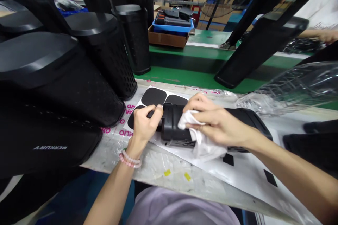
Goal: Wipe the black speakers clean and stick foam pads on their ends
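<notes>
A black portable speaker [175,123] lies on its side on the worktable, partly covered by my hands and a cloth. My left hand [146,121], with beaded bracelets at the wrist, is closed around the handle at its left end. Bunched in my right hand [211,119] is a white cloth [204,144], pressed against the speaker's upper side. Behind and left of the speaker lies a white sheet with black rounded-square stickers [154,96], partly hidden by my left hand.
Several upright black speakers with handles [97,52] crowd the left. A green conveyor belt [185,65] runs behind the table, carrying another tilted speaker [253,49]. Clear plastic wrap [298,84] lies at the right. A blue tray [173,27] of parts stands beyond; a person's hand [329,36] shows far right.
</notes>
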A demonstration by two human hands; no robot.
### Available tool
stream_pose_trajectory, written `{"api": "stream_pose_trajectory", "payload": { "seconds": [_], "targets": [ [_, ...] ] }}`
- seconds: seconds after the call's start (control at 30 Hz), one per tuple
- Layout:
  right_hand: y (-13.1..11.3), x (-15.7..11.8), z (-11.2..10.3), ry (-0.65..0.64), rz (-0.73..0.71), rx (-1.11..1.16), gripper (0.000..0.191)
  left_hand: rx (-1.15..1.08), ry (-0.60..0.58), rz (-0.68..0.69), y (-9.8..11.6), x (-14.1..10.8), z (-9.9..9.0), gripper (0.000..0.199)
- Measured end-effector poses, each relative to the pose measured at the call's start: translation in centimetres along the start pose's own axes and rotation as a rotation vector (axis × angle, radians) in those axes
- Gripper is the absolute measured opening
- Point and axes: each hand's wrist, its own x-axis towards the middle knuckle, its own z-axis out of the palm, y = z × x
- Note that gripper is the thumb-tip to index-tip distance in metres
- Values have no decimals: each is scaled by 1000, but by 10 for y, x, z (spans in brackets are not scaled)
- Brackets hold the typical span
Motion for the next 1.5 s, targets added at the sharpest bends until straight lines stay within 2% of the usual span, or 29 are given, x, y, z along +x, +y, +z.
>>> {"api": "stream_pose_trajectory", "payload": {
  "seconds": [0.1, 0.23, 0.73, 1.2, 1.3, 1.37, 1.4, 1.47, 1.5],
  "targets": [
    [1, -1, 0, 46, 50, -66, 19, -1, 3, 6, -1, 0, 0, 43],
    [0, -1, 0, -38, -38, -63, 25, 0, 2, 10, 0, 0, 1, 43],
    [-7, -11, 7, 7, -201, -445, 22, 6, 16, 20, 0, -2, 0, 43],
    [-13, -12, 11, 38, -144, -431, 26, 8, 13, 18, 2, -6, -1, 43],
    [-13, -14, 7, 41, -146, -310, 21, 1, 15, 31, 1, -6, -1, 43],
    [-12, -17, 2, 124, -98, -157, 17, -4, 15, 43, 0, -6, -1, 44],
    [-10, -18, 0, 207, -44, -118, 15, -5, 15, 50, 0, -6, -1, 44],
    [-8, -18, -2, 402, 112, -183, 12, -7, 11, 62, 0, -5, -1, 44],
    [-8, -17, 0, 457, 184, -267, 12, -6, 9, 69, 1, -5, -1, 44]
  ]
}}
